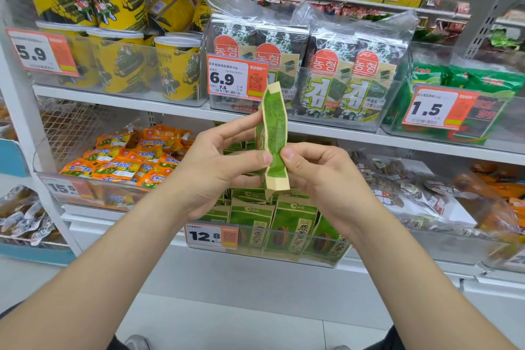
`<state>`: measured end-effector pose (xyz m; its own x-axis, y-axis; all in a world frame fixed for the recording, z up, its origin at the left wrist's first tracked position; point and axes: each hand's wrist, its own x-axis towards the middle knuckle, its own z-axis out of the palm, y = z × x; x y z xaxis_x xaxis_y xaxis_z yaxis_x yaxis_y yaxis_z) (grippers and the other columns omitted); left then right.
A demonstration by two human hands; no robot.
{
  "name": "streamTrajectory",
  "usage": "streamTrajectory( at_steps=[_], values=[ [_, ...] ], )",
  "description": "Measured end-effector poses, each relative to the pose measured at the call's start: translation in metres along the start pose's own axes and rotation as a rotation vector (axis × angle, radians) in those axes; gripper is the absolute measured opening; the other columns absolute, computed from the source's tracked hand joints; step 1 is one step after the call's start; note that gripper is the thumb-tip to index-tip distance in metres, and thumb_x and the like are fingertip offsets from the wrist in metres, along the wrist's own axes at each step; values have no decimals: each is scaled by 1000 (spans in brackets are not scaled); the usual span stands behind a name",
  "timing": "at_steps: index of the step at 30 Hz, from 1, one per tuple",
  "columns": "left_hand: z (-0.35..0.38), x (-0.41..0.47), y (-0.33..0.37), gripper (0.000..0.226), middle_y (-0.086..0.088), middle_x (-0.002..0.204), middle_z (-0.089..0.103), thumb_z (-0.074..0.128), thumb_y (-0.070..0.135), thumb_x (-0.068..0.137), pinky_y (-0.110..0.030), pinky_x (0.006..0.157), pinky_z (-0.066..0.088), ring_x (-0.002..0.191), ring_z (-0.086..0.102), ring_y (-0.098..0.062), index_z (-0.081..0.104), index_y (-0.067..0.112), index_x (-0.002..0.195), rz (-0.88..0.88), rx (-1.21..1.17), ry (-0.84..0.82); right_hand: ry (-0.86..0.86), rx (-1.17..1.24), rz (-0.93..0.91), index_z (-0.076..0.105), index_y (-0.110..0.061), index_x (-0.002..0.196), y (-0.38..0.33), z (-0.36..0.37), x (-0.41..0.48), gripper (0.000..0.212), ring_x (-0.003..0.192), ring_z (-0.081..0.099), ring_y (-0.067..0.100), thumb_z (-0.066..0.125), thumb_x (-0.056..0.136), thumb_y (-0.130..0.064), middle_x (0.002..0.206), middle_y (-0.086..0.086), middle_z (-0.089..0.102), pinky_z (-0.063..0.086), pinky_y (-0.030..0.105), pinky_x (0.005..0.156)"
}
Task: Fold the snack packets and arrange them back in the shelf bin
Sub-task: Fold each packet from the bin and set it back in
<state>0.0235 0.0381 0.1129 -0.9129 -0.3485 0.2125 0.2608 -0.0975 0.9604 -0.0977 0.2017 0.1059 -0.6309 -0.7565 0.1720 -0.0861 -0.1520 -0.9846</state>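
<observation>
A green and tan snack packet (274, 133) stands upright in front of the shelves, folded lengthwise into a narrow strip. My left hand (216, 167) pinches its left edge with thumb and fingers. My right hand (315, 173) pinches its right edge at the same height, thumb tip facing the left thumb. Directly below and behind the hands is a clear shelf bin (321, 258) with several matching green packets (292, 224) standing in rows behind a 12.8 price tag (211, 236).
Orange packets (127, 159) fill the bin to the left; mixed wrapped snacks (403, 190) lie to the right. On the shelf above stand yellow tubs (176, 65), seaweed packs (349, 77) and green bags (468, 82). Grey floor (255, 293) shows below.
</observation>
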Motion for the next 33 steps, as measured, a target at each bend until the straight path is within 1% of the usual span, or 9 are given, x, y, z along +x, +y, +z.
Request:
streamTrajectory(
  at_steps=[7,11,14,17,20,23,25,30,33],
  values=[
    [-1,2,-8,105,8,131,68,100,29,66,-44,80,65,102,76,-16,43,40,154,122,368,203,115,-109,-40,71,-11,119,-8,6,-3,26,91,79,31,71,101,-30,102,9,82,66,44,69],
    [4,7,-13,45,-11,126,69,63,5,105,-41,75,67,103,75,-24,62,24,145,93,299,251,215,-313,-129,72,-21,126,0,3,2,24,88,81,20,70,102,-24,93,-1,83,66,48,79],
    [4,6,-12,33,-12,128,67,51,8,111,-37,76,66,113,72,-28,68,25,134,58,200,280,238,-292,-97,74,-20,120,3,4,5,21,77,80,27,59,109,-30,90,5,82,65,54,68],
    [8,3,-12,25,-13,121,74,54,8,110,-42,73,65,103,77,-25,60,19,131,20,66,239,293,-498,-182,73,-22,92,11,1,7,32,56,68,12,50,113,-29,69,-4,71,55,34,55],
    [13,2,-12,23,-15,110,78,55,2,108,-50,75,65,92,75,-27,55,14,127,3,-60,174,355,-625,-248,68,-24,86,16,2,12,32,56,50,1,50,112,-22,61,-18,60,39,30,59],
    [16,0,-11,25,-14,111,79,57,0,106,-47,71,65,93,77,-26,56,11,128,41,-112,154,417,-400,-266,65,-24,118,12,7,9,12,79,74,9,61,107,-20,88,-9,78,60,42,73],
    [16,0,-10,28,-16,116,78,58,0,105,-49,71,66,98,77,-28,56,9,131,38,-168,169,406,-468,-351,66,-27,106,9,11,6,3,84,74,12,67,103,-27,92,-8,77,60,47,79],
    [12,1,-10,24,-16,117,78,63,3,103,-42,65,65,100,76,-26,63,5,127,-4,-222,206,324,-726,-421,59,-24,79,9,23,-5,37,99,64,7,85,80,-50,95,-12,67,46,25,78],
    [9,0,-9,26,-18,122,77,66,1,99,-44,71,66,107,74,-30,65,6,124,-2,-197,180,247,-648,-315,55,-28,88,11,22,-3,38,91,69,15,84,80,-51,96,-8,71,58,41,78]
  ],
)
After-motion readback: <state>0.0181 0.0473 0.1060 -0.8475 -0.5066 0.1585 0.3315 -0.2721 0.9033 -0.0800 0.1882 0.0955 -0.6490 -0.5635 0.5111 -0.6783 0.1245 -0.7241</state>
